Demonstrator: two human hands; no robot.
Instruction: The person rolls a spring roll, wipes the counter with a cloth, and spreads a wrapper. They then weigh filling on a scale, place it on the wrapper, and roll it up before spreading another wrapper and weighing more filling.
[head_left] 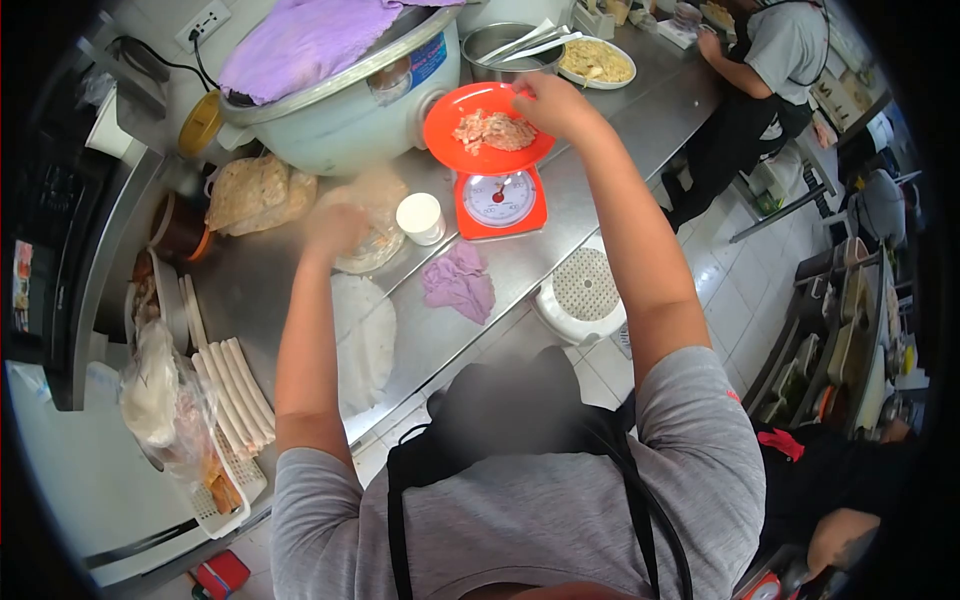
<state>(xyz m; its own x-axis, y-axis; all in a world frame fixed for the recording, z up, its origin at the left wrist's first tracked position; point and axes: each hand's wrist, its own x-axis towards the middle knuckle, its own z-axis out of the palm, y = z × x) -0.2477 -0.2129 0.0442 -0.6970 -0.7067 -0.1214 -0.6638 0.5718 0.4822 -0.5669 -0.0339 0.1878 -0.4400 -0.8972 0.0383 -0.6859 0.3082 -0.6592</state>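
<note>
An orange plate (440,125) bearing a heap of pinkish shredded food (494,131) sits at the top of an orange dial scale (499,203). At the plate's right rim, my right hand (552,104) has its fingers closed on the edge. My left hand (338,232) is smeared by motion over a clear plastic bag (378,240) of flat, pale food, so its fingers do not show clearly. A white tub (421,218) stands between the bag and the scale. Left of my left hand lies a stack of flatbreads (255,195).
Behind the scale are a large lidded cooker (340,130) under a purple cloth (300,45), and a metal pot (490,50) with utensils. A crumpled purple rag (459,282) lies near the counter edge. Rolled wraps (235,390) fill the left side. A co-worker (780,60) stands at far right.
</note>
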